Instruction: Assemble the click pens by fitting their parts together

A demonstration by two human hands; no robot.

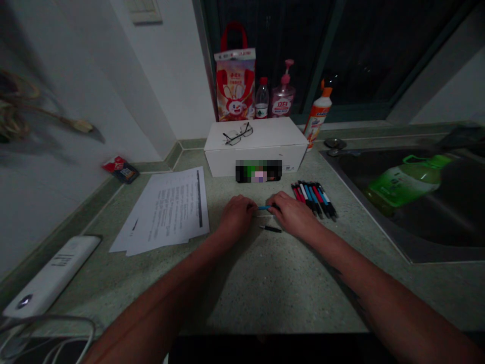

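Note:
My left hand (237, 218) and my right hand (293, 216) rest close together on the speckled green countertop (273, 288). A blue pen (264, 207) spans the small gap between them, its ends held in the fingertips of both hands. Just below it lie a thin metal pen refill (265, 216) and a short black pen part (270, 228), neither touched. To the right of my right hand, several red, blue and black pens (313, 198) lie side by side.
Printed papers (170, 210) lie left of my hands. Behind stands a white box (255, 146) with glasses (238, 134) on it, backed by bottles. A steel sink (401, 202) holding a green bottle (407, 182) lies right. A white power bank (53, 275) sits at front left.

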